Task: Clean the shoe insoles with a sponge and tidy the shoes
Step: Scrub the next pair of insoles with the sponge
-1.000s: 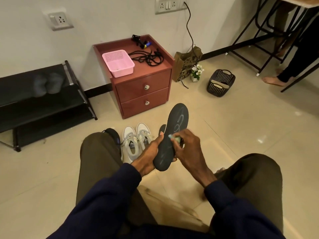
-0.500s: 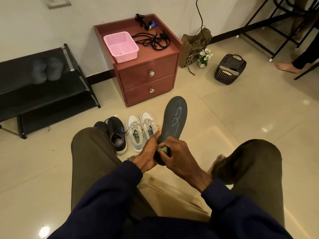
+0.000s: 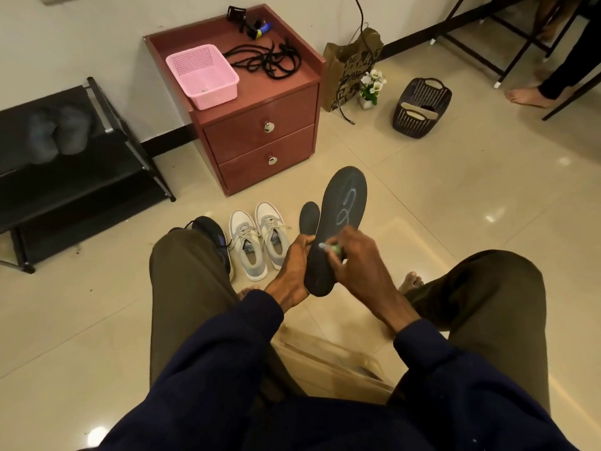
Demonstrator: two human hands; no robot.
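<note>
Dark insole (image 3: pixel 338 222) is gripped at its edge by the left hand (image 3: pixel 292 265), raised between the knees; a green sponge (image 3: pixel 330 247) is pinched against it by the right hand (image 3: pixel 357 262). White shoes (image 3: pixel 258 242) are set on the floor nearby.

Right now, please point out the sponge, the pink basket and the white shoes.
sponge (image 3: pixel 331 248): head view, its visible green edge.
pink basket (image 3: pixel 214 94): head view, its front wall.
white shoes (image 3: pixel 246 235): head view, one shoe's laces.
</note>
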